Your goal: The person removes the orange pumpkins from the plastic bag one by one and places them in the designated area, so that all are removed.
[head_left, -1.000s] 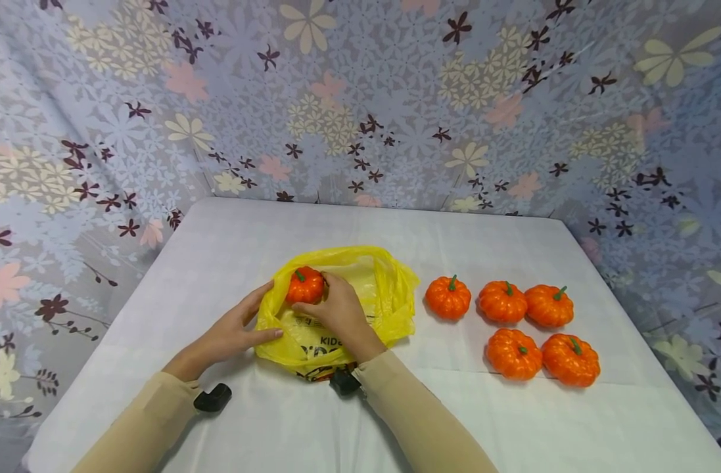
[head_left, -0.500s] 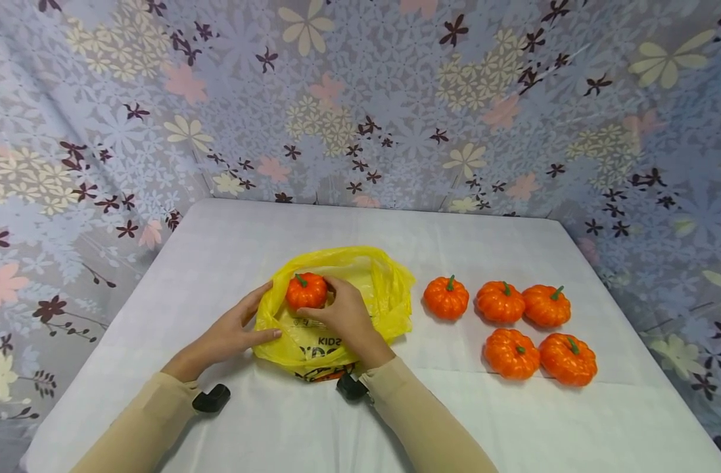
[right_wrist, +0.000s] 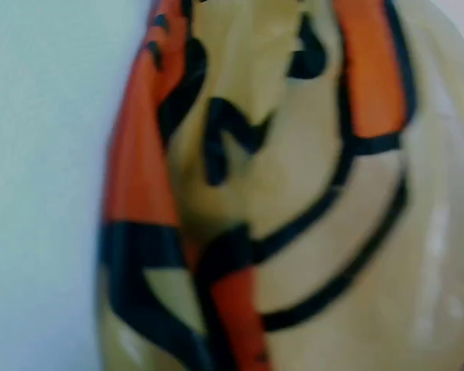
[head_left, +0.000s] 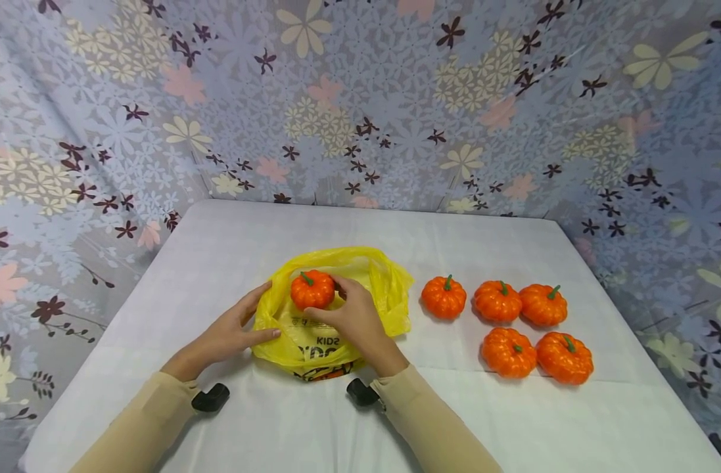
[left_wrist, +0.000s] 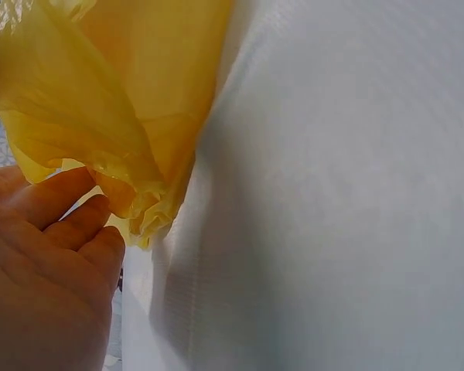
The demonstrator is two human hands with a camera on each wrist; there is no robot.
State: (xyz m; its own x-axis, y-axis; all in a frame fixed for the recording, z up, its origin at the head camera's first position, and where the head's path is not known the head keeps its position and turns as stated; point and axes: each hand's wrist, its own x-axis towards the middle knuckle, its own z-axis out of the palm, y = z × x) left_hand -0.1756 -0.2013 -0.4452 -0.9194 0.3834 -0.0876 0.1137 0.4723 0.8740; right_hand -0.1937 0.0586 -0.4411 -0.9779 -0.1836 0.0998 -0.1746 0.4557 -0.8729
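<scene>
In the head view my right hand [head_left: 360, 320] holds a small orange pumpkin [head_left: 312, 290] with a green stem, thumb at its near side and fingers at its right. The pumpkin is over the mouth of a yellow plastic bag [head_left: 390, 292], which lies open on the table with dark lettering inside. At the bag's left rim is my left hand [head_left: 227, 336], thumb and fingers spread along the outside. The left wrist view shows its loosely bent fingers [left_wrist: 81, 220] right at the crumpled yellow plastic. Printed plastic of the bag [right_wrist: 309, 193] fills most of the right wrist view, with the right hand hidden.
To the right of the bag stand several more orange pumpkins: one alone [head_left: 443, 297], a pair behind [head_left: 497, 301] and a pair nearer [head_left: 509, 353]. A white cloth [head_left: 360, 226] covers the table. Floral fabric [head_left: 360, 105] hangs at the back and sides.
My right hand has moved a little right and toward me with the pumpkin, which shows larger and more fully over the bag's mouth. My left hand has stayed at the rim.
</scene>
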